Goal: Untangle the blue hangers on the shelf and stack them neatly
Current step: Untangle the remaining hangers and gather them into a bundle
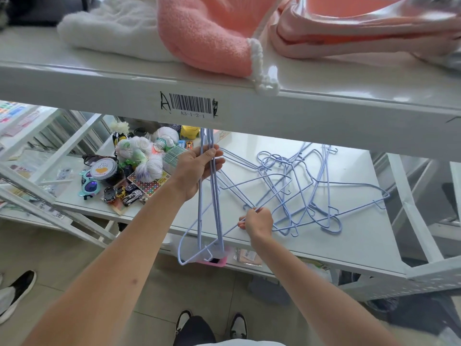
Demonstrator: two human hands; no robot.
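Observation:
A tangle of light-blue wire hangers lies spread over the white middle shelf. My left hand is shut on a small bunch of blue hangers that hang nearly upright, their lower ends dropping past the shelf's front edge. My right hand sits near that front edge and pinches the wire of one hanger at the left side of the tangle. Several hooks in the tangle are interlocked.
Toys, sunglasses, a round tin and bagged items crowd the shelf's left part. The upper shelf with a barcode label overhangs closely, carrying pink and white fabric. Shelf struts stand at the right. A shoe rests on the floor at left.

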